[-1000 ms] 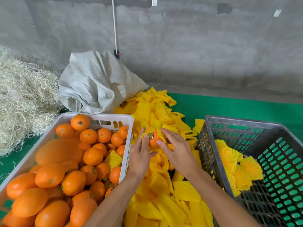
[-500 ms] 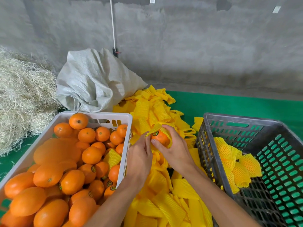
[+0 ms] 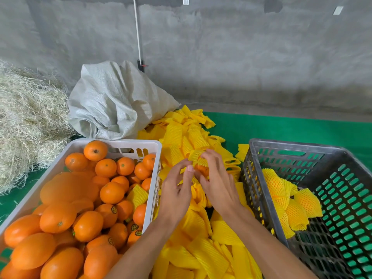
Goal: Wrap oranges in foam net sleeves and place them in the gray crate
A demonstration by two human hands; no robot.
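While most of the fruit waits bare in the white basket (image 3: 60,164), both hands, left hand (image 3: 177,196) and right hand (image 3: 219,186), pinch a foam sleeve (image 3: 198,158) around one orange (image 3: 202,170), held just left of the gray crate (image 3: 261,146). Inside that crate lie about three wrapped oranges (image 3: 289,204) (dozens remain).

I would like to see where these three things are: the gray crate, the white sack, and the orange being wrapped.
gray crate (image 3: 289,145): head view, on its far rim.
white sack (image 3: 112,101): head view, on the middle of its woven cloth.
orange being wrapped (image 3: 202,170): head view, on the bare peel between the two hands.
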